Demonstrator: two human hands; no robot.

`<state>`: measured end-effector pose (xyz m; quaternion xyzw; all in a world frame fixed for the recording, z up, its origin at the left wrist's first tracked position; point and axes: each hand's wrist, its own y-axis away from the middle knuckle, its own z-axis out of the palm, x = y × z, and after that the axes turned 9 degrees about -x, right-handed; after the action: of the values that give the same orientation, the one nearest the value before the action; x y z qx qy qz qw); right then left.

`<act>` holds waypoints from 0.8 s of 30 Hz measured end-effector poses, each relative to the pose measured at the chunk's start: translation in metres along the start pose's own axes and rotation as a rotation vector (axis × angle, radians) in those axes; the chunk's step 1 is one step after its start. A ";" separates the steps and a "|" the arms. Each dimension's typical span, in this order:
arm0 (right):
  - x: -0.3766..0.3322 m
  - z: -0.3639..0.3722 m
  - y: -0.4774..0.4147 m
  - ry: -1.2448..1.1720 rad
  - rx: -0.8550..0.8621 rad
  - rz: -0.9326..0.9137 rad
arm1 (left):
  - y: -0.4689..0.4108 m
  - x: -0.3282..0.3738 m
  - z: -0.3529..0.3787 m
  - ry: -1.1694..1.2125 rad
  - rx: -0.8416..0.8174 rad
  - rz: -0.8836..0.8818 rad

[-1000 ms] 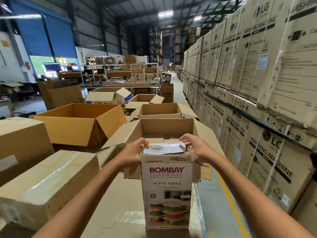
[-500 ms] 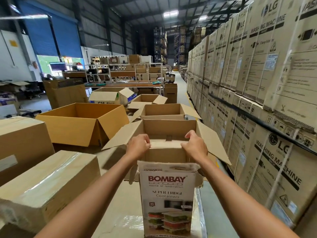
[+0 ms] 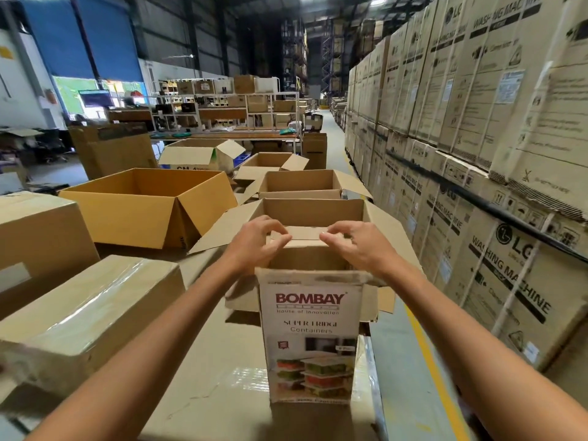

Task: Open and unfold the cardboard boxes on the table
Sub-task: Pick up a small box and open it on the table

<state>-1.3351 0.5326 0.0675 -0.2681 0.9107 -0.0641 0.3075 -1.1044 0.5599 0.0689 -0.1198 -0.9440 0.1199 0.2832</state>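
**Clerk:** Item in hand?

**Checker:** Printed carton (image 3: 310, 329), upright at 6 o'clock on the worktop (image 3: 206, 377). The tuck flap (image 3: 299, 233) is raised and a side flap hangs out at 3 o'clock. Contents can't be seen.

**Clerk:** Grip?

**Checker:** The left hand (image 3: 257, 241) and right hand (image 3: 353, 246) each pinch the tuck flap's upper edge. Narrow grip, fingers curled on the card.

**Clerk:** Progress?

**Checker:** My judgement is that this carton is open at the top but not unfolded. Already opened, flaps spread:
- one brown carton (image 3: 313, 211) at 12 o'clock, just behind
- a second carton (image 3: 299, 183) beyond it
- a large carton (image 3: 149, 205) at 10 o'clock

Outstanding: a taped carton (image 3: 86, 313) at 8 o'clock and a closed carton (image 3: 35, 230) at 9 o'clock, both sealed.

**Clerk:** Obstructions?

**Checker:** The 12 o'clock carton's flaps crowd the printed carton, so there looks to be little bare worktop to flatten it on. The stacked washing-machine cartons (image 3: 477, 122) at 3 o'clock stand across the aisle, well apart.
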 end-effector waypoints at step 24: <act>-0.004 0.014 0.037 0.001 -0.304 0.155 | 0.041 -0.003 0.009 0.168 -0.461 -0.091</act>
<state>-1.3406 0.5670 0.0479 -0.2405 0.9280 0.0984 0.2670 -1.1010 0.5966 0.0481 -0.1480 -0.9239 -0.1221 0.3310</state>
